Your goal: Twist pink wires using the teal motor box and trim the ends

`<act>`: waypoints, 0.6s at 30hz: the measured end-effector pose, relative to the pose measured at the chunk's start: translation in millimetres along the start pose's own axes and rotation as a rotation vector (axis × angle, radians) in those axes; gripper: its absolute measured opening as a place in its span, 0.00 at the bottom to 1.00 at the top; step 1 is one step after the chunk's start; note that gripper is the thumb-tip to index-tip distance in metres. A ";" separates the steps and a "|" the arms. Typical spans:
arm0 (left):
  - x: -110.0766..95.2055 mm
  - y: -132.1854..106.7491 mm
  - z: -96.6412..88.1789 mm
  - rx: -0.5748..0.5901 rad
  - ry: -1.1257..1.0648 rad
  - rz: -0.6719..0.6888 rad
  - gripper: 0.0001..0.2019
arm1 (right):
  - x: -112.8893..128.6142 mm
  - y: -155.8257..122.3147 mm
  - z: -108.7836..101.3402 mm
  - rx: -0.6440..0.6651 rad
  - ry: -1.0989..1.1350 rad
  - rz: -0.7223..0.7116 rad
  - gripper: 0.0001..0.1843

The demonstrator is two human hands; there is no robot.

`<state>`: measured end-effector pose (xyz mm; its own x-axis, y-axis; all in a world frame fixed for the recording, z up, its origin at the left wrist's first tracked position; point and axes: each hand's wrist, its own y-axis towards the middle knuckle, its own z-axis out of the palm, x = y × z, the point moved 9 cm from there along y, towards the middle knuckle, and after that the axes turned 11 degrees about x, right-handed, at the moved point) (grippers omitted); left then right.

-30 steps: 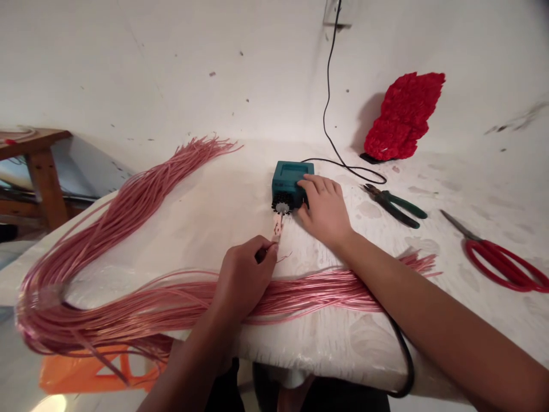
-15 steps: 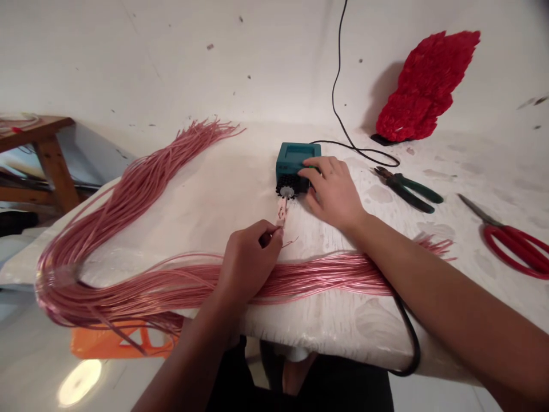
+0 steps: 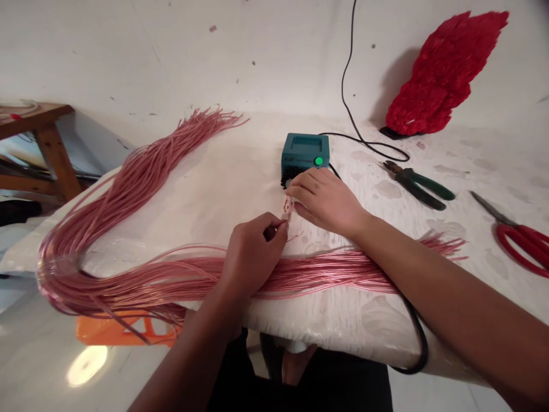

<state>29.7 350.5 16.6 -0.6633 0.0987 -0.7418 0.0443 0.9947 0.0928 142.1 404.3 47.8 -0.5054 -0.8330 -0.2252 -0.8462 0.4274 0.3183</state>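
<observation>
Head view: two hands over a white-covered bench point(image 3: 223, 194). Left hand point(image 3: 253, 257), fingers point(image 3: 274, 232) pinched closed on one small pale strip point(image 3: 287, 207), just in front of one teal box point(image 3: 304, 150). Right hand point(image 3: 326, 203), fingers point(image 3: 302, 191) loosely curled and empty, just beside that strip. Near, one looped bundle of pink wires point(image 3: 128, 280); right, one pair of green-handled pliers point(image 3: 418, 184) and one pair of red-handled scissors point(image 3: 521, 246).

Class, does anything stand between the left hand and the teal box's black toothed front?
Only the right hand's fingertips, at the upper end of the pale strip that the left hand pinches, just below the black toothed front.
</observation>
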 end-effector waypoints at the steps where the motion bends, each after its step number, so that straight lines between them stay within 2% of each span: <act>1: -0.3 -0.1 -0.1 0.000 0.000 0.000 0.10 | 1.0 0.5 -0.6 0.001 -0.016 0.000 0.14; 18: -1.9 -0.7 -2.1 -0.024 0.012 -0.002 0.09 | 6.1 -0.4 0.3 -0.031 -0.094 -0.009 0.14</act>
<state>29.3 349.6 19.4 -0.6723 0.0964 -0.7340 0.0252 0.9939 0.1075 139.3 399.2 46.0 -0.5125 -0.7997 -0.3128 -0.8459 0.4075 0.3443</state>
